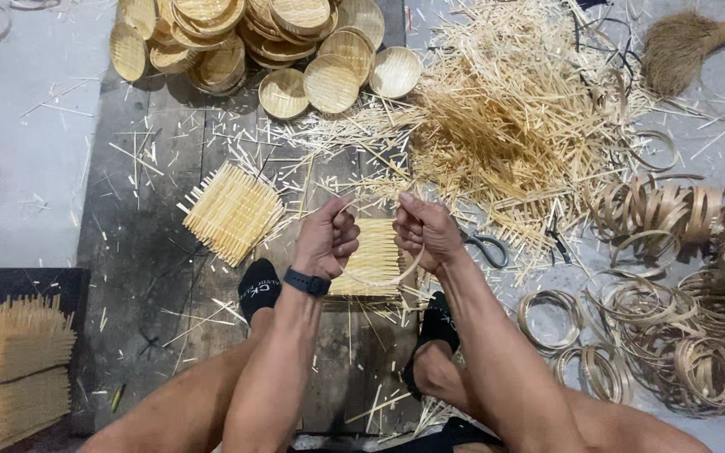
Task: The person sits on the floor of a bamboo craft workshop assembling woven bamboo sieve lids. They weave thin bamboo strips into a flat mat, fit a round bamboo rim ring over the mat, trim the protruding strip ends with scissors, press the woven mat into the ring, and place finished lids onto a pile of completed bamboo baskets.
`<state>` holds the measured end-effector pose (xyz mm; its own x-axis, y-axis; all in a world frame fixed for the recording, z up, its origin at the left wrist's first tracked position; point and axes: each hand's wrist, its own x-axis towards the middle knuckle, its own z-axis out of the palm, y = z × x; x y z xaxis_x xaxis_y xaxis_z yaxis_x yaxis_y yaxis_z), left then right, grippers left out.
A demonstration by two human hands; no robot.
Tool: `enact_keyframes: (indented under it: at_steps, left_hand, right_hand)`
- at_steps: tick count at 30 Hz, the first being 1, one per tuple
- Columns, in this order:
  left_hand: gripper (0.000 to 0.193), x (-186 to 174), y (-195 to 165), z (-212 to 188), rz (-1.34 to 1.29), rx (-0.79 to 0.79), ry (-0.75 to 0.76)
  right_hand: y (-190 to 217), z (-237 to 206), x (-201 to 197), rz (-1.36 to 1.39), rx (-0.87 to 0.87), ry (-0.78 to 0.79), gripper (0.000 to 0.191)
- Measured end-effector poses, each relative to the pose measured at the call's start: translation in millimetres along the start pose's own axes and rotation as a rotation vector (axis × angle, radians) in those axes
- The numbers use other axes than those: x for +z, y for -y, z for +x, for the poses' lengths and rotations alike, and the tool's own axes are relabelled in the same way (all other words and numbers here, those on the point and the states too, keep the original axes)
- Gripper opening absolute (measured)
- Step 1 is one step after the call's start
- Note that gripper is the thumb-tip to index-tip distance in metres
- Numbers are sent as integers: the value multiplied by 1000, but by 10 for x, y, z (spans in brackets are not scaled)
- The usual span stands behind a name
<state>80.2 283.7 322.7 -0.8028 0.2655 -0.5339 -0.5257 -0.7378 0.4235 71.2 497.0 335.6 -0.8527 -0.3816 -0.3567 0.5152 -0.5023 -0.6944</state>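
A thin bamboo strip [379, 279] is held between both hands, bent into a hoop that sags beneath the wrists. The left hand [326, 237] is clenched around one end, thumb uppermost, and the right hand [424, 231] is closed on the other end, so that the two ends are brought close together above the loop; held this way, the spring of the strip is kept under control by both fists. A black watch [307, 283] is worn on the left wrist.

Directly under the hands a square woven mat [372, 256] is laid flat on the dark board [153, 252], and it appears to be pinned there by the feet in black socks [258, 288], one at each lower corner, presumably so that it cannot slide. A second woven square [232, 212] lies just to the left, loose ends bristling all round. Scissors [486, 246] are kept near the right hand, within easy reach.

Farther out, a large heap of cut splints [513, 109] is spread ahead and to the right, with coiled strip hoops [681, 335] gathered at the right side. Finished round woven trays [245, 38] are stacked at the far edge of the board, well apart from the work. A brush [681, 46] lies at the top right, and bundled sticks [10, 361] are seen at the lower left.
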Motion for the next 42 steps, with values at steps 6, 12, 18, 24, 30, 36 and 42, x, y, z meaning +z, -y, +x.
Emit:
enact_keyframes:
  at_steps: [6,12,18,24,30,36,42]
  left_hand:
    - [37,-111,-62,59,-82,53,-5]
    - [21,-462,53,200,128,251,-271]
    - [16,-1468,533,555,1059,487,-549]
    - [23,-1902,776,742,1394,637,-544]
    - [21,-1908,789,755,1385,478,-633]
    - [16,-1906,722,829,1384,364,-666]
    - [17,-1683,609,797,1382,417,-698]
  right_hand:
    - [-15,39,-115,-189,-50,41,31]
    - [-364,146,-468,-661,-89,-239,22]
    - [-1086,385,-900,-1042,-107,-498,20]
    - [-1519,529,-1014,-1164,-101,-640,22]
    - [-1535,522,-1017,-1257,-125,-627,20]
    - [-1525,573,-980,-1158,97,-650,21]
    - [-1575,591,-940,-1347,-112,-754,24]
